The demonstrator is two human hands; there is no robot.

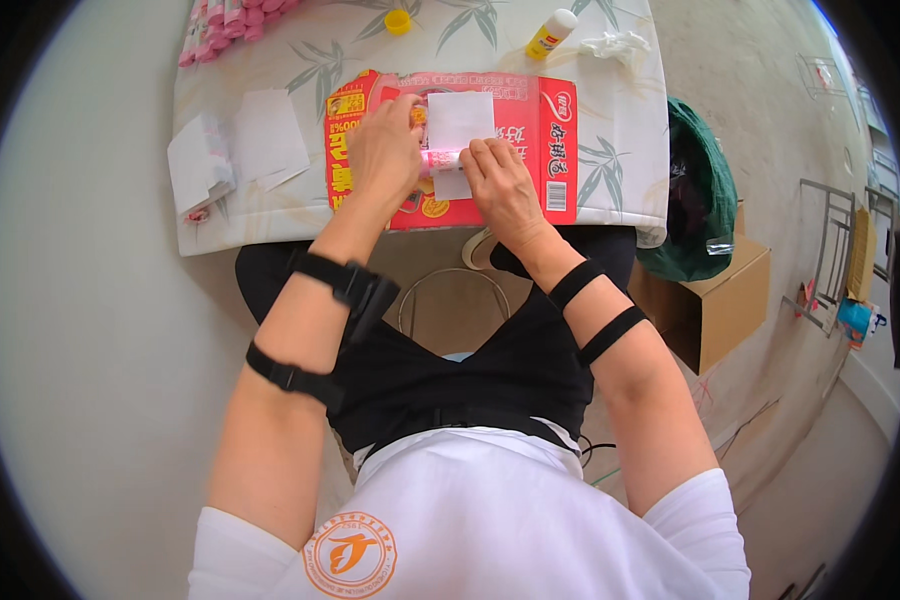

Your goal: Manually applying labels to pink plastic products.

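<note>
Left grip [385,150] and right grip [505,188] bend over opposite ends of a pink-and-white tube [442,161] on white paper [460,115]; fingertips partly hidden, I cannot tell whether either pinches it. Both cover parts of the red cardboard [560,135]. Across the table [625,110] are a glue stick [548,38] and pink rolls [232,18], cut off above.

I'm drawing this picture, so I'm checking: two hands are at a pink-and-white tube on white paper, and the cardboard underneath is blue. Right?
Not quite: the head view shows the cardboard is mostly red, not blue. The left hand and right hand are indeed at the pink-and-white tube on white paper.
</note>
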